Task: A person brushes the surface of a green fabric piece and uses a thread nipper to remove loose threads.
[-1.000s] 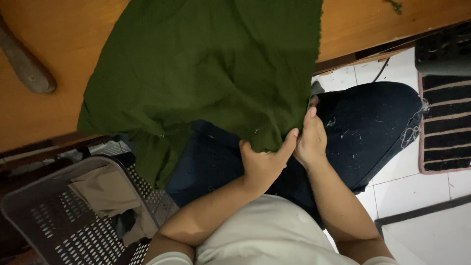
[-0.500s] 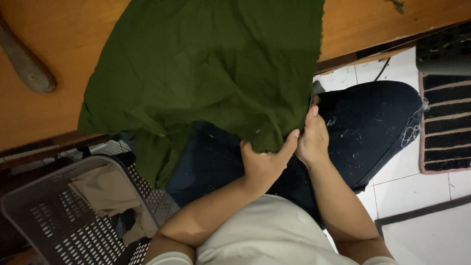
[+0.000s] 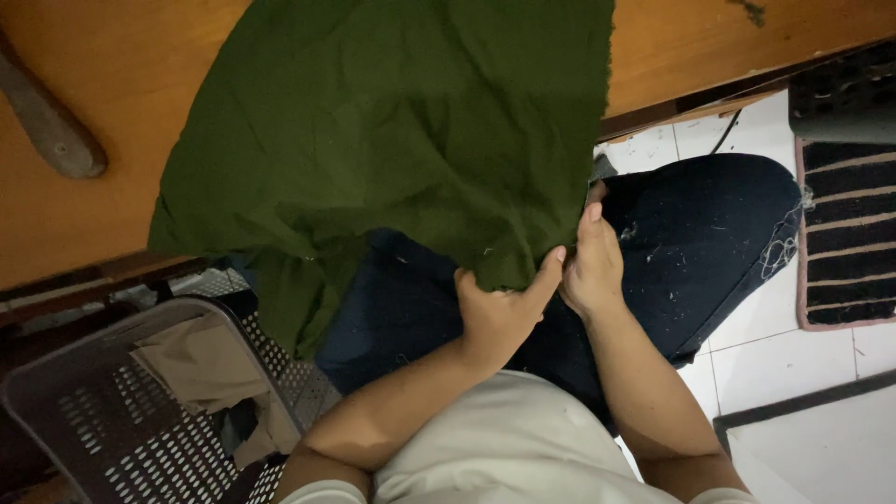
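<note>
A large dark green cloth [image 3: 401, 140] lies over a wooden table [image 3: 103, 84] and hangs off its near edge onto my lap. My left hand [image 3: 499, 313] pinches the cloth's lower hanging corner between thumb and fingers. Right beside it, my right hand [image 3: 593, 266] grips the cloth's right edge, fingers pointing up along the frayed side. Both hands sit close together above my dark blue jeans [image 3: 691, 233].
A grey perforated plastic basket [image 3: 103, 439] with beige fabric [image 3: 201, 369] stands at my left. A grey elongated object [image 3: 47, 126] lies on the table's left part. A striped mat [image 3: 849, 233] lies on the white tiled floor [image 3: 793, 359] at right.
</note>
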